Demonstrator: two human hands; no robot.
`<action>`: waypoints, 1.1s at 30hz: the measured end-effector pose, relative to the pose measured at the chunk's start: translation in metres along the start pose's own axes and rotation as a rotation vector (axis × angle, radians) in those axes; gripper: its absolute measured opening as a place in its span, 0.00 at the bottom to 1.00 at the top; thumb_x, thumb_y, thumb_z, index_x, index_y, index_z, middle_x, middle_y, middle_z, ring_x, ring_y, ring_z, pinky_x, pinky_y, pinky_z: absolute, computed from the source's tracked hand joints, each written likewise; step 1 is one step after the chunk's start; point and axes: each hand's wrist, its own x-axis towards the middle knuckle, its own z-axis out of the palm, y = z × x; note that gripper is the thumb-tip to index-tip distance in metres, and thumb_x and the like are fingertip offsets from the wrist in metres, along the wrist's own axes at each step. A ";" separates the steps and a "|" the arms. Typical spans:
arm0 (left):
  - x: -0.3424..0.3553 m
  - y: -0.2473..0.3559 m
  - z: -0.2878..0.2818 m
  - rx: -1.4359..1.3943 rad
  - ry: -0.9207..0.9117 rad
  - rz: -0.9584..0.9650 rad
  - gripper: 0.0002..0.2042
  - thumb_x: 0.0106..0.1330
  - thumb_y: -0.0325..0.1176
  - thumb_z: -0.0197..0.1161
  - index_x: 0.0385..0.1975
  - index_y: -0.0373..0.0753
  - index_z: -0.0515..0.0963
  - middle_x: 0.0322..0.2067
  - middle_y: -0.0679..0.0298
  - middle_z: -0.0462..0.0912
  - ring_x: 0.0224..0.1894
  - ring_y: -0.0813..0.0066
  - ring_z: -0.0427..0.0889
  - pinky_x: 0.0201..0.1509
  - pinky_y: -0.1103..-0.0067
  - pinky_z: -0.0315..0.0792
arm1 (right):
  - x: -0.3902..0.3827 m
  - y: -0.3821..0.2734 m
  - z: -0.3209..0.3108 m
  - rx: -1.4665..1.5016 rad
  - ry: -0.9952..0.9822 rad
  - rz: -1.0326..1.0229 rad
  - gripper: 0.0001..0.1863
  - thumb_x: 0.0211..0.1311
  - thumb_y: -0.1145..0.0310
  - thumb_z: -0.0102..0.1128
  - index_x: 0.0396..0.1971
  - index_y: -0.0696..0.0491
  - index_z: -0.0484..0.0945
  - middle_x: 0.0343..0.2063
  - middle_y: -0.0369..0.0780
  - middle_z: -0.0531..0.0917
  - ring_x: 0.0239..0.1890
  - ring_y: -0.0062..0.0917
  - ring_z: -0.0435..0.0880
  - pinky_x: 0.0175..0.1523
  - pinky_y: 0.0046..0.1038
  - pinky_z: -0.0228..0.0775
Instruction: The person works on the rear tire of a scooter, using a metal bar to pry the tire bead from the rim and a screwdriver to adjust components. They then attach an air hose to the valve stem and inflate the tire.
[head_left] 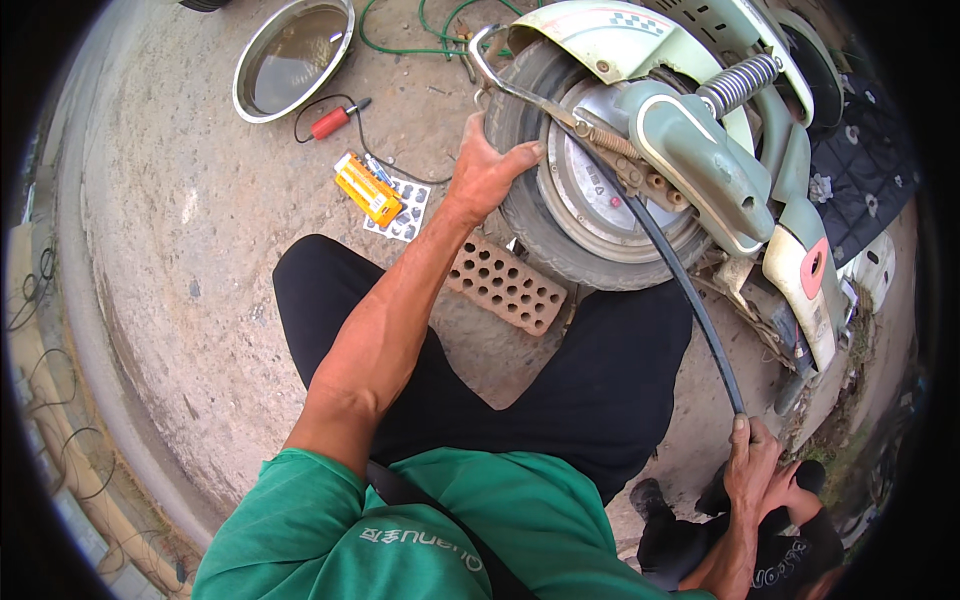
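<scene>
My left hand (490,160) grips the tyre (610,270) of a mint-and-white scooter wheel at its left side, thumb on the rubber, fingertips partly hidden. My right hand (748,460) at the lower right is closed on the end of a long black bar (690,290), which runs up across the wheel's silver hub (580,190) toward a bent metal tube (530,95) and spring beside the fender (590,35). A perforated brick (505,285) lies on the ground below the tyre, between my knees.
A water-filled metal basin (245,85), red-handled tool (330,123), yellow box (370,190) on a patch sheet and green hose (400,45) lie upper left. A black quilted cover (855,170) is at right. A crouching person (800,545) is beside me at lower right.
</scene>
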 end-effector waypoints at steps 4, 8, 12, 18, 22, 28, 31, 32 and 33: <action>-0.001 0.015 0.004 -0.067 -0.021 -0.038 0.41 0.61 0.43 0.79 0.66 0.24 0.66 0.55 0.48 0.82 0.53 0.68 0.84 0.58 0.72 0.81 | 0.027 0.024 0.008 0.039 0.022 -0.070 0.34 0.81 0.47 0.60 0.24 0.63 0.69 0.17 0.53 0.67 0.20 0.44 0.61 0.29 0.46 0.58; -0.002 0.006 0.003 -0.002 -0.020 -0.003 0.42 0.61 0.43 0.79 0.68 0.25 0.64 0.57 0.49 0.81 0.55 0.68 0.83 0.60 0.71 0.80 | 0.025 0.043 0.024 -0.004 0.057 -0.153 0.33 0.80 0.48 0.61 0.24 0.62 0.67 0.18 0.53 0.66 0.21 0.48 0.61 0.30 0.47 0.57; -0.005 0.011 0.001 -0.055 -0.024 -0.061 0.43 0.61 0.45 0.79 0.68 0.25 0.63 0.55 0.46 0.83 0.55 0.63 0.84 0.63 0.68 0.79 | 0.034 0.032 0.011 -0.002 -0.012 -0.122 0.33 0.80 0.48 0.60 0.24 0.62 0.68 0.18 0.53 0.67 0.21 0.49 0.63 0.30 0.47 0.57; -0.003 0.011 0.003 -0.060 -0.031 -0.038 0.42 0.61 0.44 0.78 0.68 0.27 0.65 0.54 0.48 0.83 0.55 0.65 0.84 0.63 0.69 0.79 | 0.059 0.059 0.022 0.013 -0.023 -0.162 0.35 0.79 0.44 0.60 0.24 0.63 0.68 0.19 0.56 0.68 0.24 0.58 0.67 0.32 0.51 0.58; -0.005 0.011 0.003 -0.080 -0.015 -0.058 0.43 0.61 0.44 0.78 0.69 0.27 0.64 0.55 0.48 0.82 0.56 0.65 0.83 0.64 0.69 0.78 | 0.057 0.050 0.008 -0.011 -0.085 -0.109 0.36 0.79 0.43 0.60 0.24 0.64 0.68 0.19 0.57 0.69 0.25 0.59 0.68 0.32 0.51 0.58; -0.004 0.010 0.005 -0.102 -0.031 -0.076 0.42 0.61 0.44 0.78 0.69 0.28 0.64 0.55 0.48 0.82 0.55 0.65 0.83 0.63 0.69 0.78 | 0.041 0.012 -0.020 0.016 -0.167 -0.040 0.37 0.79 0.42 0.59 0.23 0.64 0.67 0.18 0.56 0.68 0.23 0.58 0.66 0.32 0.51 0.57; -0.003 0.013 0.003 -0.033 -0.045 -0.053 0.42 0.61 0.44 0.77 0.69 0.28 0.64 0.54 0.49 0.82 0.55 0.66 0.83 0.63 0.69 0.78 | 0.052 0.031 -0.008 0.040 -0.167 -0.059 0.37 0.79 0.42 0.60 0.23 0.63 0.67 0.18 0.55 0.67 0.23 0.56 0.67 0.32 0.49 0.57; -0.005 0.012 0.002 -0.053 -0.039 -0.067 0.42 0.61 0.44 0.77 0.69 0.28 0.64 0.54 0.49 0.82 0.54 0.66 0.83 0.63 0.69 0.78 | 0.057 0.041 -0.003 0.035 -0.151 -0.087 0.37 0.78 0.42 0.60 0.23 0.63 0.67 0.18 0.55 0.67 0.23 0.55 0.67 0.31 0.49 0.57; -0.007 0.011 0.004 -0.073 -0.033 -0.080 0.42 0.61 0.44 0.77 0.69 0.28 0.64 0.54 0.49 0.82 0.54 0.66 0.83 0.63 0.69 0.78 | 0.063 0.054 0.006 0.029 -0.135 -0.115 0.37 0.78 0.42 0.60 0.23 0.63 0.67 0.18 0.55 0.67 0.23 0.55 0.67 0.31 0.49 0.57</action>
